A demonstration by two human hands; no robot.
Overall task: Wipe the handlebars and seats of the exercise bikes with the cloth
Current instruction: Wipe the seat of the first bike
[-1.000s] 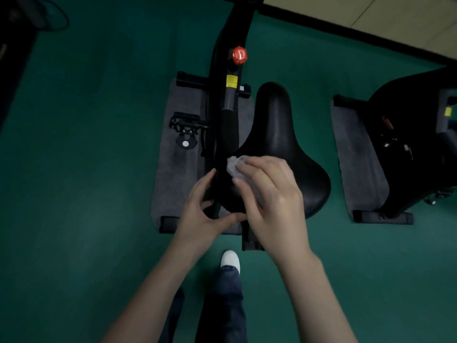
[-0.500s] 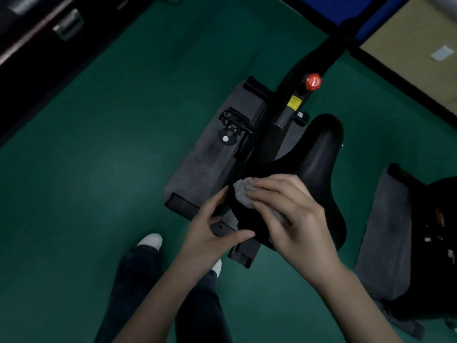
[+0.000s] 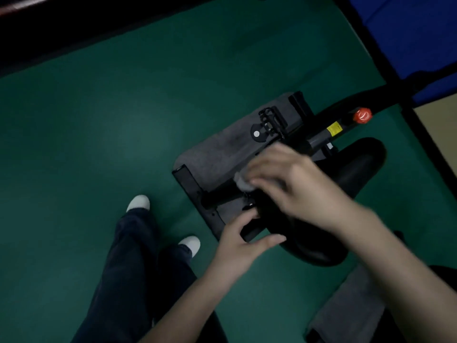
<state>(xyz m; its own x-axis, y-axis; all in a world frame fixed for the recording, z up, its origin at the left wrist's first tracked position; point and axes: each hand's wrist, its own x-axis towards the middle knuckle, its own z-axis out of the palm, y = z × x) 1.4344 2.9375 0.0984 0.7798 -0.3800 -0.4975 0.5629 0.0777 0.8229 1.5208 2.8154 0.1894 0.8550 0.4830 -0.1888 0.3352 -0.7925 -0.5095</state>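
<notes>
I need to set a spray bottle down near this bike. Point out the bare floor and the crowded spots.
Bare: the green floor left of the grey mat, beyond the white shoes. Crowded: the mat under the pedal, and the seat, where the right hand holds the cloth beside the left hand.

the bike's seat [image 3: 358,174] sits right of centre, above a mat [image 3: 217,154] on the floor [image 3: 99,144]. the pedal [image 3: 270,120] and knob [image 3: 362,115] lie farther off. the right hand [image 3: 296,184] covers the seat's left part, with the cloth [image 3: 243,183] under its fingers. the left hand [image 3: 237,246] is nearer, at the seat's edge. two shoes [image 3: 139,203] stand to the left.
</notes>
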